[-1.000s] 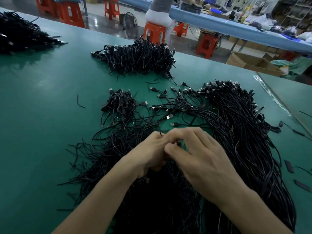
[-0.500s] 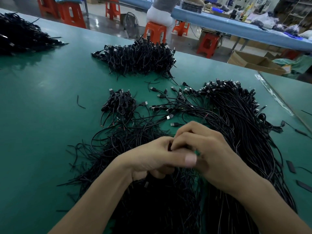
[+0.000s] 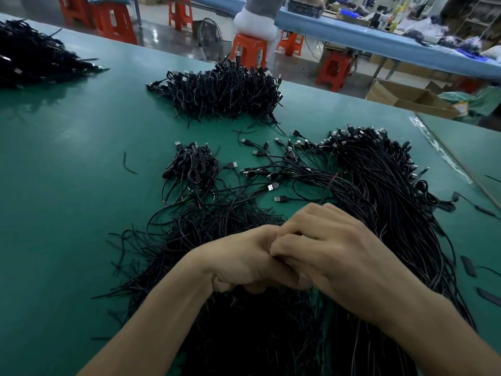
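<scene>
My left hand (image 3: 244, 256) and my right hand (image 3: 333, 256) meet, fingers curled tight against each other, above a loose heap of black cables (image 3: 244, 335) at the near edge of the green table (image 3: 67, 185). They pinch a black cable between them; only a dark sliver of it shows between the fingers. A long bundle of black USB cables (image 3: 393, 199) runs up the right side, plugs fanned out at its far end. A small pile of coiled cables (image 3: 192, 164) lies ahead on the left.
A bigger heap of coiled cables (image 3: 225, 90) sits farther back, another cable heap (image 3: 32, 58) at the far left. Short black ties (image 3: 468, 265) lie at the right. Beyond the table are orange stools (image 3: 249, 50), a seated person (image 3: 254, 14) and a cardboard box (image 3: 406, 96).
Both hands have drawn closer to me and rolled together: the right fingers, stretched over the left a second ago, are now curled against the left fist.
</scene>
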The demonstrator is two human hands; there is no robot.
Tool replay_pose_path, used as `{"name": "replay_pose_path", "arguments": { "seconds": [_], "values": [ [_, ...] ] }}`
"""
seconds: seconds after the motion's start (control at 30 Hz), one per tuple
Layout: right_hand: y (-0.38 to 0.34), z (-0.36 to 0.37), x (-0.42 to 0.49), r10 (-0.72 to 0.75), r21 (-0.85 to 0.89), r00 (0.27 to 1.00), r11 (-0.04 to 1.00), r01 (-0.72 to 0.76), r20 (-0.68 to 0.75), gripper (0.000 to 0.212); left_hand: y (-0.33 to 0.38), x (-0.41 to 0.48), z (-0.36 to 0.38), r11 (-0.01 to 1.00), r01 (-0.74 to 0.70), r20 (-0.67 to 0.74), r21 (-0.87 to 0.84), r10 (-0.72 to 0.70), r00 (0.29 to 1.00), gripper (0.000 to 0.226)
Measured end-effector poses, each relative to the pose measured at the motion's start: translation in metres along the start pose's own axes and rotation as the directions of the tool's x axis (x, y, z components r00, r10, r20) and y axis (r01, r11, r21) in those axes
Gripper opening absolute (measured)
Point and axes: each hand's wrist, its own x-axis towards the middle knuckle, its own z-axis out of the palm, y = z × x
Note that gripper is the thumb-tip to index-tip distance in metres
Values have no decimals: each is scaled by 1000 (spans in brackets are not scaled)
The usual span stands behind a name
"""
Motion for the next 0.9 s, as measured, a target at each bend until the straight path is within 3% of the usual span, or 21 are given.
{"name": "replay_pose_path", "arguments": {
  "seconds": [0.1,0.2,0.3,0.47,0.53,0.73,0.9],
  "values": [
    [2,1,0,18,-8,1000,1000,-18,-4,20,2,1,2,1000,-11,-28,-17,10,1000,12],
    [3,3,-1,58,-12,998,998,-58,-18,16,3,1,2,998,-28,-57,-63,24,998,24],
    [7,5,-4,116,-5,992,993,-116,-52,18,5,3,4,977,-8,-77,-211,-9,997,18],
    [13,13,-13,283,212,950,944,-252,-132,21,6,9,10,877,-6,-81,-480,-38,996,12],
    [12,15,-14,310,252,941,929,-270,-135,22,6,8,11,873,-18,-99,-487,-35,994,14],
    [12,15,-14,255,163,961,958,-236,-109,12,4,6,10,920,-16,-130,-392,-38,991,19],
    [10,16,-13,209,110,969,975,-195,-134,15,9,4,12,897,-8,-150,-441,-65,987,12]
  ]
}}
